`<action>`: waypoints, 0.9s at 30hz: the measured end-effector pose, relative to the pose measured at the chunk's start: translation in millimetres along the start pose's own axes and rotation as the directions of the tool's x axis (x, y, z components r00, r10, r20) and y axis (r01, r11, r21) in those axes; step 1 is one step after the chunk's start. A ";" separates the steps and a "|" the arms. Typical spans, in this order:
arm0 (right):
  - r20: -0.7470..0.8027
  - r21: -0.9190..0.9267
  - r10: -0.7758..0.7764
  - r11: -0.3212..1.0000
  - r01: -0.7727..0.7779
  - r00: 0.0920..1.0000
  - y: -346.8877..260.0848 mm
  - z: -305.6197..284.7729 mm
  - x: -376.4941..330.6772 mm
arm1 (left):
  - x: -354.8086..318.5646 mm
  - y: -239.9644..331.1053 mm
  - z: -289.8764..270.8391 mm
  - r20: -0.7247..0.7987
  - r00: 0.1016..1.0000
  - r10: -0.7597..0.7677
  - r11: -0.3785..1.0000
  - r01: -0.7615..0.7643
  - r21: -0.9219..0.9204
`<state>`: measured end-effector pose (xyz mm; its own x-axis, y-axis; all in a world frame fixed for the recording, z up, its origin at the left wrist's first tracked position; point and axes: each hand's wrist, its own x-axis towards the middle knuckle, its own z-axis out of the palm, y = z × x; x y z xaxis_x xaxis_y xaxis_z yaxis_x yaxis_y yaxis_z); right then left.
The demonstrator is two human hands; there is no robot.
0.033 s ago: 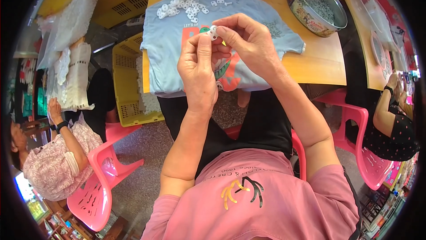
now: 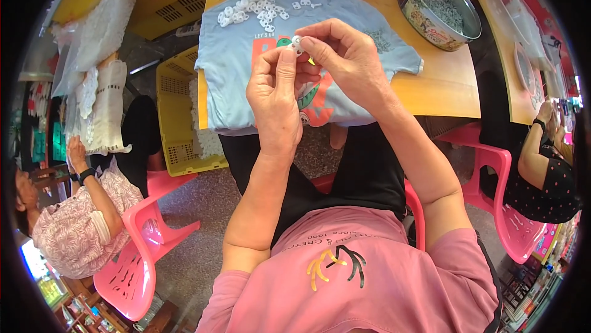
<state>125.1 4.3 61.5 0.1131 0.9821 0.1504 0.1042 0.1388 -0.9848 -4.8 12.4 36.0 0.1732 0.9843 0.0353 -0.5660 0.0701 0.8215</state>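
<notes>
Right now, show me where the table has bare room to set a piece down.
Bare wood lies on the table between the blue shirt and the round tin. The shirt's near left part is free too. Crowded: the white pieces at its far edge, and under both hands.

We have one view only, worn on our head and facing steeply down over our lap toward the near edge of the surface (image 2: 443,93). It sits close, our forearms rising from the lower edge, straight lines bending at the rim.
</notes>
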 end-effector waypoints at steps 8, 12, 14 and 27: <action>-0.025 0.078 -0.029 0.996 0.031 0.999 -10.4 -2.8 -10.2 | -6.0 -8.4 2.8 0.062 0.993 0.097 0.992 -0.091 -0.091; 0.031 0.131 -0.022 0.991 0.018 0.999 -17.3 -6.4 -10.6 | -6.9 -9.4 2.5 0.074 0.988 0.137 0.986 -0.129 -0.104; 0.054 0.185 -0.005 0.983 -0.005 0.999 -20.2 -7.7 -11.8 | -6.2 -10.8 1.6 0.095 0.980 0.173 0.983 -0.165 -0.086; 0.169 0.300 0.042 0.950 -0.092 0.985 -21.0 -4.2 -13.8 | 1.6 -18.1 -10.1 0.384 0.885 0.264 0.948 -0.311 0.067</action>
<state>125.6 -12.7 80.4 -0.0512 0.9944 0.0922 -0.2076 0.0797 -0.9750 -2.5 14.4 15.4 0.3137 0.8271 0.4663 -0.5361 -0.2510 0.8059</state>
